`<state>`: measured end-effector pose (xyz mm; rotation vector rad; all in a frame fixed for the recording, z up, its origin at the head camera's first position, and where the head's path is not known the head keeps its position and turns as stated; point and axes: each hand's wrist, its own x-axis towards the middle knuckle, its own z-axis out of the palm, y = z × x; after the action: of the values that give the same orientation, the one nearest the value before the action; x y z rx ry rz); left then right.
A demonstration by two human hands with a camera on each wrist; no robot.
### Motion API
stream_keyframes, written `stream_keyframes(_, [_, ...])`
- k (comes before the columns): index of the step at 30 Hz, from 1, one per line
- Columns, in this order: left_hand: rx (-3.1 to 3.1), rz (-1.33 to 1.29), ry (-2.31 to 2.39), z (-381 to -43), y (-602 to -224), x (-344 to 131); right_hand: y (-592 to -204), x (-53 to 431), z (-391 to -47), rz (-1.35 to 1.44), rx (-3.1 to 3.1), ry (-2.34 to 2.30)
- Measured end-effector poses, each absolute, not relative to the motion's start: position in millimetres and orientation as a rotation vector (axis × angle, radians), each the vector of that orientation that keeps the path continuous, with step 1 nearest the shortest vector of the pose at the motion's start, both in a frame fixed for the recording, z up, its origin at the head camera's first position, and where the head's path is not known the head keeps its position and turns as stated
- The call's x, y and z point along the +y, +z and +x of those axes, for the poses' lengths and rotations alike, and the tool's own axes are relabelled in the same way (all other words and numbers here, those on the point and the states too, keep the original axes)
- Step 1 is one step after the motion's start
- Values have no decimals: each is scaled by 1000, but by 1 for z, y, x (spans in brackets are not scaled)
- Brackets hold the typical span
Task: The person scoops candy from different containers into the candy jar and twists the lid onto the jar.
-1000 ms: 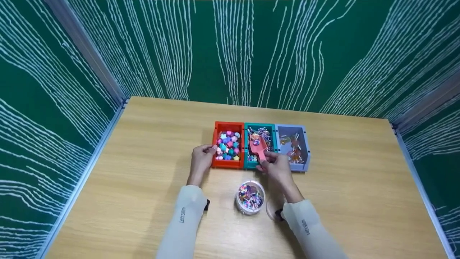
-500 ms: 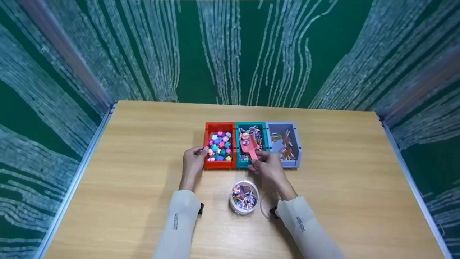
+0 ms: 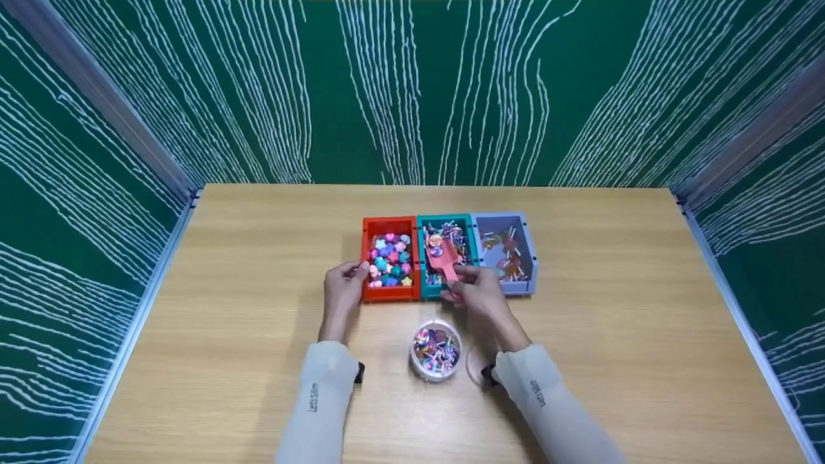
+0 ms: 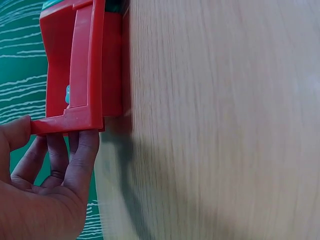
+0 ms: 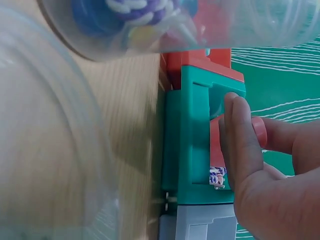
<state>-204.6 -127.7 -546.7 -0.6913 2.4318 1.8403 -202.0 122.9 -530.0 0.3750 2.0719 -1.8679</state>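
Note:
My right hand [image 3: 485, 293] grips the handle of a small pink scoop [image 3: 443, 255] over the green bin [image 3: 423, 291]. A couple of lollipop-shaped charms [image 3: 435, 243] lie in the scoop's bowl, and more striped charms fill the bin below it. My left hand [image 3: 343, 290] holds the side wall of the red bin [image 3: 391, 294], thumb over the rim and fingers against the outside, as the left wrist view shows. Colourful star and round beads [image 3: 390, 258] lie in that bin. In the right wrist view, the fingers hide part of the scoop [image 5: 215, 142].
A grey-lilac bin [image 3: 530, 258] with translucent charms adjoins the green one on the right. Nearer me stands a clear round tub [image 3: 436, 377] of mixed charms. Its clear lid [image 3: 474, 367] lies beside my right wrist. Green walls with white lines enclose the wooden table [image 3: 258, 258].
The whole scene shifts left in the head view as the camera moves. Both hands keep their places, the left on the red bin, the right with the scoop over the green bin.

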Motion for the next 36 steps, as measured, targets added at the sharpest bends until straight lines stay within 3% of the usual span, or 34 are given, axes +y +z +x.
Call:
stream_keyframes(11, [2462, -654, 1842, -205, -548, -129, -532, 122, -207, 483, 1763, -2086])
stream_keyframes(36, [2511, -600, 1863, -203, -552, -132, -534, 111, -203, 481, 1926, -2030])
